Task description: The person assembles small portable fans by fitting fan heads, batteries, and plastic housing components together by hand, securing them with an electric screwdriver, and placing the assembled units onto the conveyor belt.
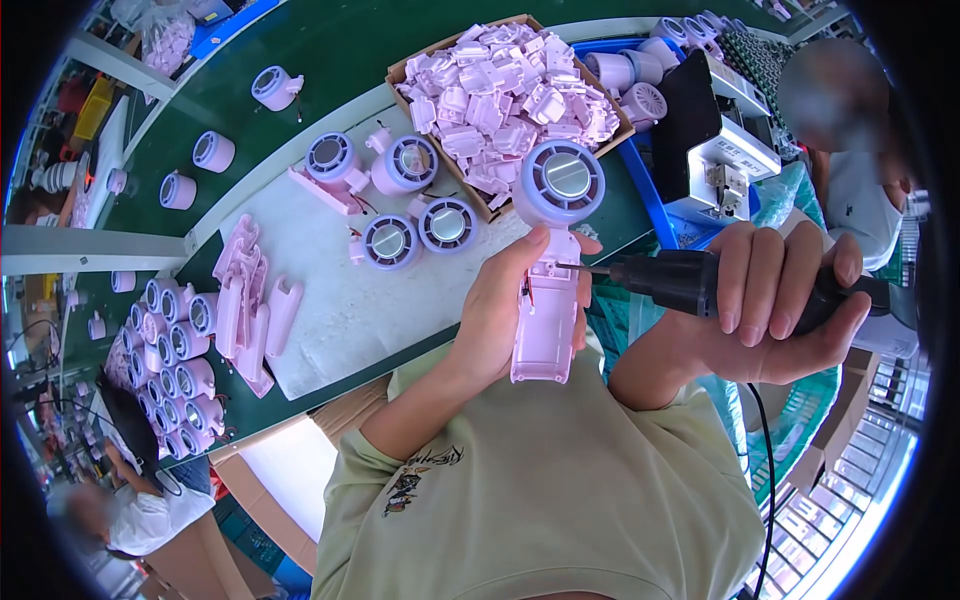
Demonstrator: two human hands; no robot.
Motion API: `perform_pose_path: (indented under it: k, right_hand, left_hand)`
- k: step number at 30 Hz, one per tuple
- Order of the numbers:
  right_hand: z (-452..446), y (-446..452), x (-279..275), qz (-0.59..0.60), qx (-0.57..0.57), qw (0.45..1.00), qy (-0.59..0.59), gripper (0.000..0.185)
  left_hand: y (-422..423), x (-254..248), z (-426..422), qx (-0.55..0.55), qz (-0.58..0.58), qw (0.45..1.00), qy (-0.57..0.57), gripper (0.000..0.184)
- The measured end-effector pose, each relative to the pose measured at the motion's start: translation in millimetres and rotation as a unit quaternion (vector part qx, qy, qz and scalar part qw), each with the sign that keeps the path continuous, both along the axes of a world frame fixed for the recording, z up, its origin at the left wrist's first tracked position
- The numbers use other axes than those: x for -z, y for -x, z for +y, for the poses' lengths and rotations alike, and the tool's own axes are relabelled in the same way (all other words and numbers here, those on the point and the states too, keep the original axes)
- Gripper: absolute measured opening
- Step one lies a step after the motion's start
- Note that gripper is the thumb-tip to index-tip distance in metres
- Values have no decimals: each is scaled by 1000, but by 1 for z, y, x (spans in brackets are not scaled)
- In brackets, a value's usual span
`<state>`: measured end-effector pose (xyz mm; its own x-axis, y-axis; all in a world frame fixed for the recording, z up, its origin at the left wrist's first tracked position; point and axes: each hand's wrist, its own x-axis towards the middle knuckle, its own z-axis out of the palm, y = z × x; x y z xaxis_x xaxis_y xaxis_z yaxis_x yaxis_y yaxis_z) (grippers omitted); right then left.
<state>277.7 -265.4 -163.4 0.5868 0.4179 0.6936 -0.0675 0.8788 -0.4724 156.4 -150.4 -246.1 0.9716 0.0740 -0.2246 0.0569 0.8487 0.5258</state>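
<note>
A pink fan unit [545, 330] with a round grey-and-purple head stands in front of my chest, its open handle pointing down. My left hand [500, 295] is wrapped round that handle, and a small red wire shows inside it. In my right hand [785, 300] is a black electric screwdriver [670, 280], held level. Its thin bit reaches left to the upper part of the handle, near the neck. Whether the tip touches a screw is too small to tell. A black cord hangs below the screwdriver.
Fan heads [391, 241] and long pink shells [240, 310] lie on the bench mat [330, 350]. A carton [625, 130] of pink parts stands beyond, beside a blue tray [650, 200] and a machine [735, 150]. More fan heads [180, 360] cluster left. Other people sit at right and lower left.
</note>
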Motion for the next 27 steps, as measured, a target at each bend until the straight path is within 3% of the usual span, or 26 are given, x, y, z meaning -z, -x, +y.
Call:
perform_pose_path:
  k: [7, 10, 12, 14, 16, 17, 20, 24, 27]
  right_hand:
    - [1, -3, -2, 4, 30, 1000, -7, 27]
    - [-16, -26, -14, -2, 148, 988, -36, 25]
    - [-25, -53, -24, 24, 398, 917, -17, 23]
    - [-28, -101, -29, 97, 509, 854, -39, 32]
    - [-21, -137, -27, 91, 595, 798, -35, 21]
    - [-17, -153, -24, 104, 604, 788, -55, 25]
    - [-26, -190, -2, -1, 661, 746, 82, 22]
    - [-38, -184, -13, 24, 666, 746, 24, 21]
    - [-41, -167, -15, 21, 627, 779, -2, 19]
  left_hand:
    - [2, 2, -1, -24, 40, 998, -43, 52]
    - [4, 3, -2, -42, 46, 995, -82, 51]
    - [6, 2, -2, -51, 45, 992, -106, 50]
    - [8, 0, -3, -59, 43, 989, -130, 49]
    - [8, 1, -4, -52, 27, 989, -137, 48]
    - [8, -1, -4, -49, 23, 989, -138, 48]
    - [14, 0, -1, -30, -4, 990, -140, 46]
    - [18, 3, 3, -30, -19, 987, -155, 46]
    - [15, -2, 1, -70, 12, 982, -175, 48]
